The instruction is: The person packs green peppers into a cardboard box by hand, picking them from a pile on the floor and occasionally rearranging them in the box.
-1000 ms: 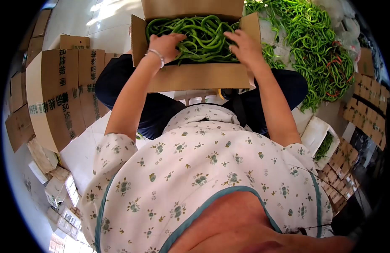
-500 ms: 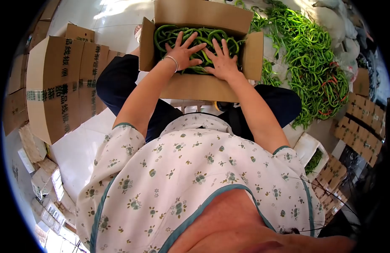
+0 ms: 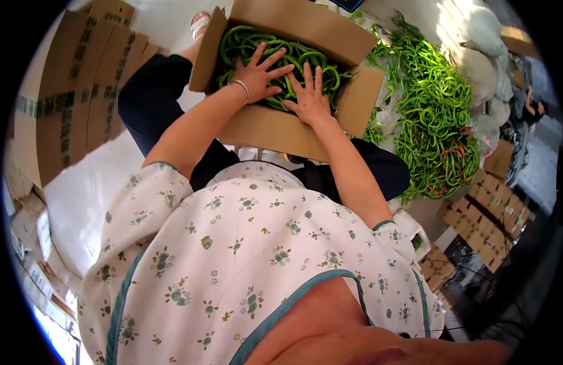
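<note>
An open cardboard box (image 3: 269,132) stands in front of my body, between my knees, its flaps folded outward. Long green chili peppers (image 3: 321,59) fill it, curled over one another. My left hand (image 3: 257,80), with a bracelet at the wrist, lies spread on the peppers left of the middle. Beside it my right hand (image 3: 310,104) rests on them with fingers apart, near the box's front right. The two hands nearly meet at the fingertips. Both are open and grasp nothing; the peppers under the palms are hidden.
To the right spreads a large heap of green peppers (image 3: 433,115) with some red ones. White sacks (image 3: 481,30) stand beyond it. Printed cartons (image 3: 80,91) are stacked at the left, more cartons (image 3: 488,216) at the right. A person (image 3: 529,106) is at the far right.
The view has turned, so the box and surroundings look tilted and shifted. Both hands stay spread on the peppers, with little visible movement relative to the box.
</note>
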